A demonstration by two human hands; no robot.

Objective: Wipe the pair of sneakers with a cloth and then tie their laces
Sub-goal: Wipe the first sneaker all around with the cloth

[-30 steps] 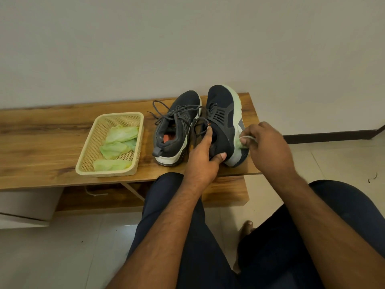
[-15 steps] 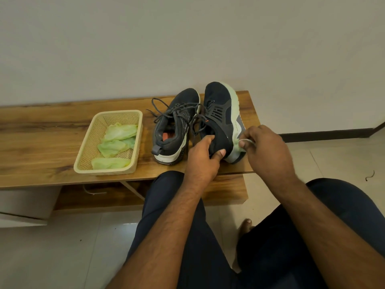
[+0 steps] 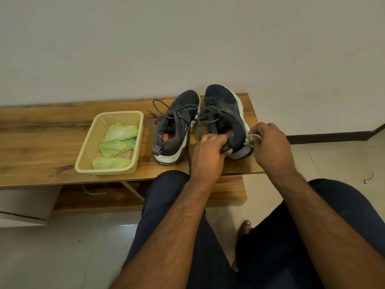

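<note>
Left hand: my left hand (image 3: 209,152) grips the heel collar of the right sneaker (image 3: 226,119), fingers curled into its opening.
Right hand: my right hand (image 3: 268,147) pinches a pale green cloth (image 3: 249,140) against that sneaker's heel side.
Left sneaker: left sneaker (image 3: 175,128) stands just beside the right sneaker, laces loose.
Basket: basket (image 3: 88,153) of green cloths sits beyond the left sneaker, on the counter (image 3: 41,142).

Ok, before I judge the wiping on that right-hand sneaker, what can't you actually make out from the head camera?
- Cloth: mostly balled inside the right hand; only a green-white scrap shows.
- Heel of the held sneaker: covered by the left hand.
- Its outer sole side: faces away from the head view, so dirt there is unreadable.
- Other sneaker: far side hidden by its own body.
- Bench: left end cut off by the frame edge.
</note>
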